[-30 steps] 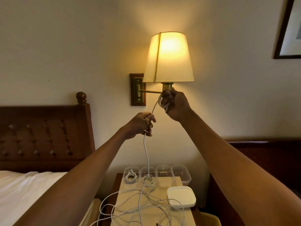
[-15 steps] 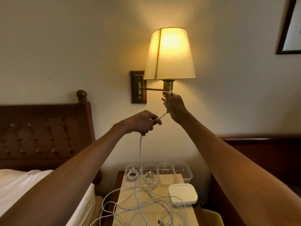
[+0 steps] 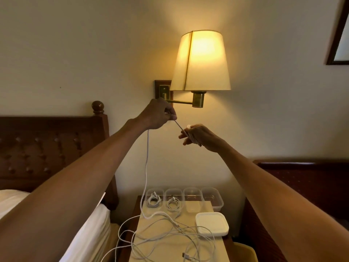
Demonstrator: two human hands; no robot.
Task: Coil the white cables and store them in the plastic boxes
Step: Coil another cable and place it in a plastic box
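Cream wall (image 3: pixel 75 53) behind everything. Dark wooden headboard (image 3: pixel 47 148) at left, above a bed (image 3: pixel 90 233) with white sheets; second headboard (image 3: pixel 302 176), also dark, at right. Lit wall lamp (image 3: pixel 201 61) on a brass arm, fixed to the wall above the desk (image 3: pixel 220 252). Small desk with a pale top, set between the two headboards. Along its far edge, a row of four clear plastic boxes (image 3: pixel 212 194), each just beside the next; one coiled cable (image 3: pixel 154 202) in the leftmost box (image 3: pixel 154 190), another coil (image 3: pixel 172 204) in the second box (image 3: pixel 174 190). Near the right edge, white square lids (image 3: pixel 212 224), apparently stacked. Across the middle and the near edge, a tangle of loose cables (image 3: pixel 170 231), with several loops hanging over the left edge. Both arms raised well above the desk. Left hand (image 3: pixel 158 115) just below the lamp's wall plate, clenched on the white cable (image 3: pixel 147 167) in a pinch of thumb and fingers. Right hand (image 3: pixel 196 135) lower and further right, grasping several turns of the same cable wound about its fingers. Short taut run between the two hands; remainder hanging from the left hand down to the far left corner of the desk and into the tangle. Small plug (image 3: pixel 186 255) at the near edge.
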